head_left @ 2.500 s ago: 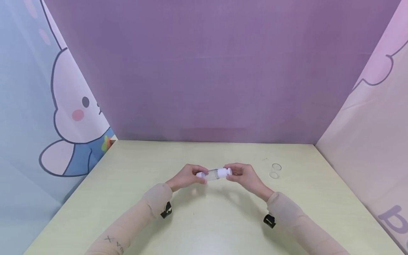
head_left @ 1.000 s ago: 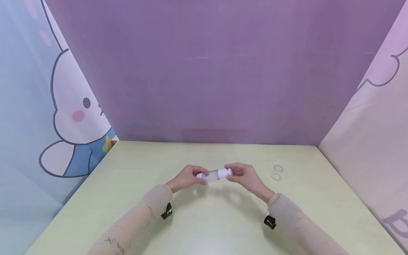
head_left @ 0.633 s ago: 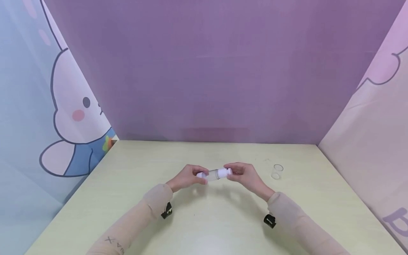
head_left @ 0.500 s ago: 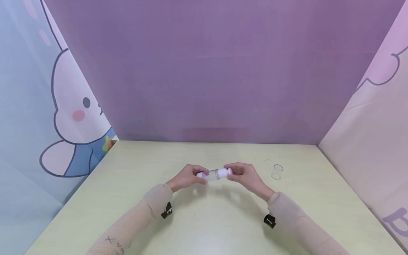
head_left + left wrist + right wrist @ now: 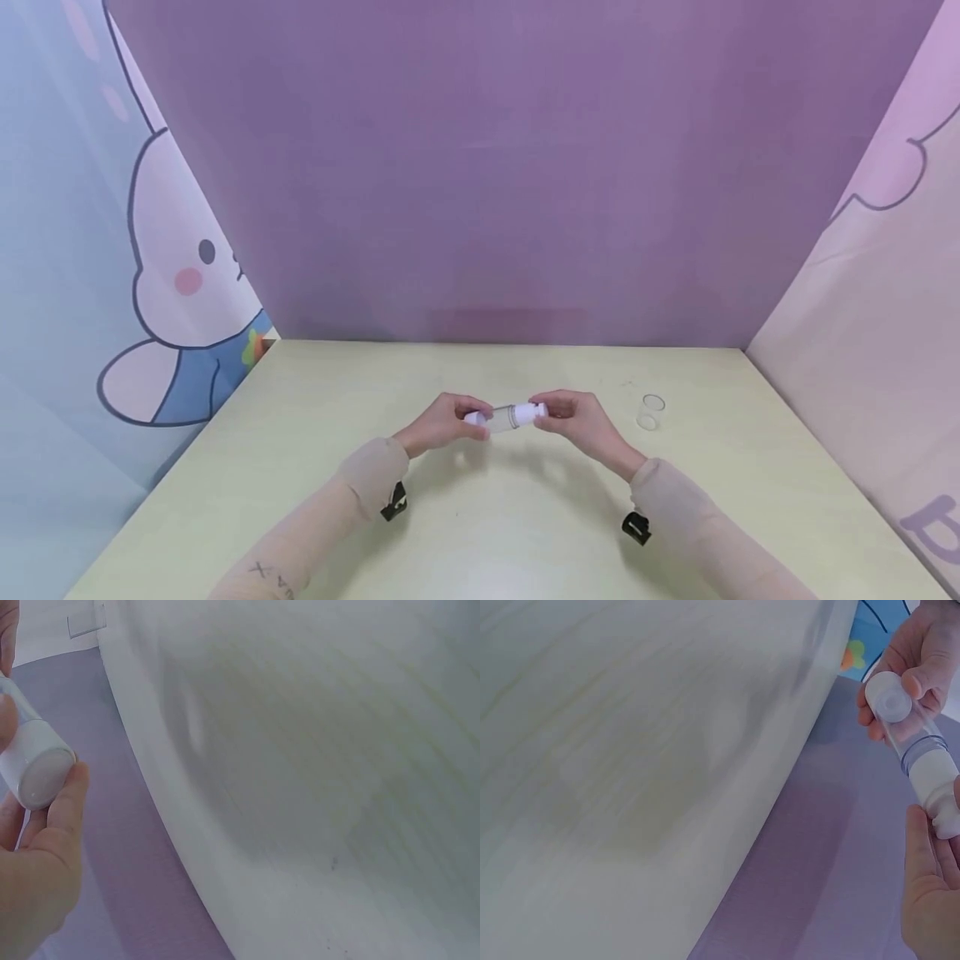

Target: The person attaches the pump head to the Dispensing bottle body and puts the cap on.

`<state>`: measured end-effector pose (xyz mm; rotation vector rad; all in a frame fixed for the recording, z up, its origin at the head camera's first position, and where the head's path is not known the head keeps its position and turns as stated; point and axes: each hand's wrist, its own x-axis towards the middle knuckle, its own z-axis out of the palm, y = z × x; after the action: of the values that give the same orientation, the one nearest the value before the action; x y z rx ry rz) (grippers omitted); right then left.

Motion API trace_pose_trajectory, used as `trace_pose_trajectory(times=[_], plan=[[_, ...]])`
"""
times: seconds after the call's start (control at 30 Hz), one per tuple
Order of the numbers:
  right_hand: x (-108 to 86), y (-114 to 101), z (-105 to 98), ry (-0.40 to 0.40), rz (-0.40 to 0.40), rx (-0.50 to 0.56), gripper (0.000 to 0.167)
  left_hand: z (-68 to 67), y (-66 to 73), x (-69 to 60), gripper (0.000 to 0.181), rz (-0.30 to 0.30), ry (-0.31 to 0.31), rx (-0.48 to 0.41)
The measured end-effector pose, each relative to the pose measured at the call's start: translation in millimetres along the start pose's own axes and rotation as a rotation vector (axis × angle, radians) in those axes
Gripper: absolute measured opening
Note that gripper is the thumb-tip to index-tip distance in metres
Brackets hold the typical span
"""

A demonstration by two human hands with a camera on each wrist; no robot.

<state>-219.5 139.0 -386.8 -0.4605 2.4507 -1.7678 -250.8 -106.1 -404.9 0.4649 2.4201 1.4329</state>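
Observation:
Between both hands, above the table, is a slim pump bottle (image 5: pixel 501 418) with a clear body, a white base and a white collar and pump head. It lies nearly level, its pump end slightly raised to the right. My left hand (image 5: pixel 444 423) grips the base end; in the left wrist view the round white base (image 5: pixel 43 771) faces the camera. At the other end my right hand (image 5: pixel 583 423) holds the pump head between thumb and fingers. The right wrist view shows the white pump collar (image 5: pixel 934 776) beside the clear body. A clear cylindrical cap (image 5: pixel 650 412) stands right of my right hand.
The pale wooden table (image 5: pixel 480 533) meets a purple back panel (image 5: pixel 480 208). A cartoon-printed cloth (image 5: pixel 67 250) hangs at the left and a pale pink one (image 5: pixel 892 333) at the right. Black wrist-worn devices (image 5: pixel 394 502) sit under both sleeves.
The head view has shifted a little, so the scene sits slightly lower. Both hands keep their hold on the bottle with barely any movement; the cap stays where it was.

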Motion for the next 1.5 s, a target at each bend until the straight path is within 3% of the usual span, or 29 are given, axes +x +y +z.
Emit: trace_pose_trajectory(times=[0.57, 1.5], plan=[[2.1, -6.2, -3.1, 0.032, 0.006, -0.057, 0.033, -2.6, 5.8, 3.2, 0.038, 0.022, -0.003, 0.009], [1.4, -2.6, -1.6, 0.081, 0.041, -0.073, 0.034, -1.0, 8.0, 2.0, 0.038, -0.015, -0.008, 0.008]])
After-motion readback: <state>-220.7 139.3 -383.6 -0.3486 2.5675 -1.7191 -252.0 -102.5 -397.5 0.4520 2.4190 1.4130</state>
